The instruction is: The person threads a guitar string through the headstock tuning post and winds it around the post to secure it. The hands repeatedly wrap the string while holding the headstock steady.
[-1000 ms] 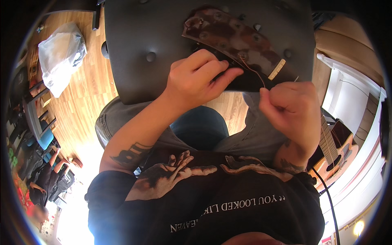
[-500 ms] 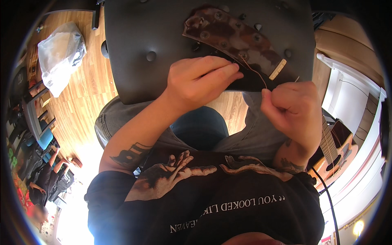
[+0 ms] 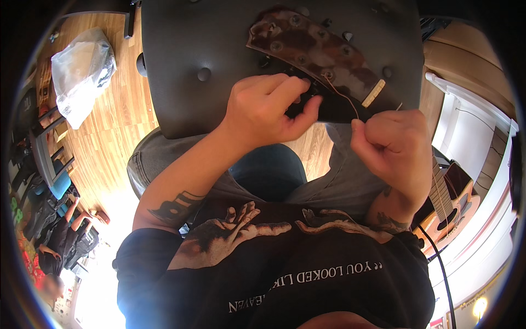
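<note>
Guitar head (image 3: 307,44): brown and glossy, it lies on the dark padded surface (image 3: 181,44) in front of me, with a cream nut (image 3: 373,93) at its right end.
Tuning knobs (image 3: 347,36): small and dark, beyond the far edge of the guitar head.
My right hand (image 3: 392,137): curled, pinching the string (image 3: 346,98) on my side of the guitar head, near its right end.
Copper line: the string runs from a post (image 3: 329,75) on the guitar head to my right thumb.
My left hand (image 3: 263,107): just beside the near edge of the guitar head, thumb and forefinger parted; I cannot tell whether they touch a knob there.
Acoustic guitar (image 3: 464,214): right of the guitar head, closer to me.
Plastic bag (image 3: 82,71): on the wood floor (image 3: 104,159), well left of the guitar head.
</note>
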Demonstrator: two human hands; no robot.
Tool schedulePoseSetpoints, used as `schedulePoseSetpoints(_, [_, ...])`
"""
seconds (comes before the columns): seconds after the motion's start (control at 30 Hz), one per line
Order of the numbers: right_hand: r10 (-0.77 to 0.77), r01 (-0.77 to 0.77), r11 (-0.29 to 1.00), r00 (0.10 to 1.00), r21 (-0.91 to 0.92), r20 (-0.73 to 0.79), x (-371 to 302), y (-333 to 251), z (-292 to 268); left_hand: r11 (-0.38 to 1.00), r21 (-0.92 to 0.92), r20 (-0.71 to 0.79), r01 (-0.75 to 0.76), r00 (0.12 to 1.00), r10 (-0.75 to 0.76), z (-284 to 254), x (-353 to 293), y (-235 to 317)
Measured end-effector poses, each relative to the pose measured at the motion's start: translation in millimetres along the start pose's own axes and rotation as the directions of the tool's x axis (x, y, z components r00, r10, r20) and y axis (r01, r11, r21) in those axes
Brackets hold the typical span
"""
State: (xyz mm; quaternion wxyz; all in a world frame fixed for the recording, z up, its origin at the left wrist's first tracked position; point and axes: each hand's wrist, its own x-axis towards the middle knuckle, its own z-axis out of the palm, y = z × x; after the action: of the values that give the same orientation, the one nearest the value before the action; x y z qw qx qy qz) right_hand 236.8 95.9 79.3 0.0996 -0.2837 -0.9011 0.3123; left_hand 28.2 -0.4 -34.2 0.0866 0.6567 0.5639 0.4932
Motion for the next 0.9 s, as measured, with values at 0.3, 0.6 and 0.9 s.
schedulePoseSetpoints(0.3, [-0.013,0.013,1.0,1.0,-0.016,0.008,0.1,0.5,-2.4,0.994,0.112,0.025,0.008,1.0,-0.011,3.2,0.0,-4.1])
schedulePoseSetpoints(0.6, [-0.089,0.089,0.996,0.995,-0.002,0.053,-0.6,5.8,-4.6,0.997,0.071,0.045,0.006,0.999,-0.009,-3.8,-0.8,-10.7])
schedulePoseSetpoints(0.9, [-0.137,0.136,0.991,0.989,0.01,0.059,-0.8,7.9,-4.6,0.997,-0.053,-0.016,0.055,0.998,-0.056,1.0,0.3,-6.0])
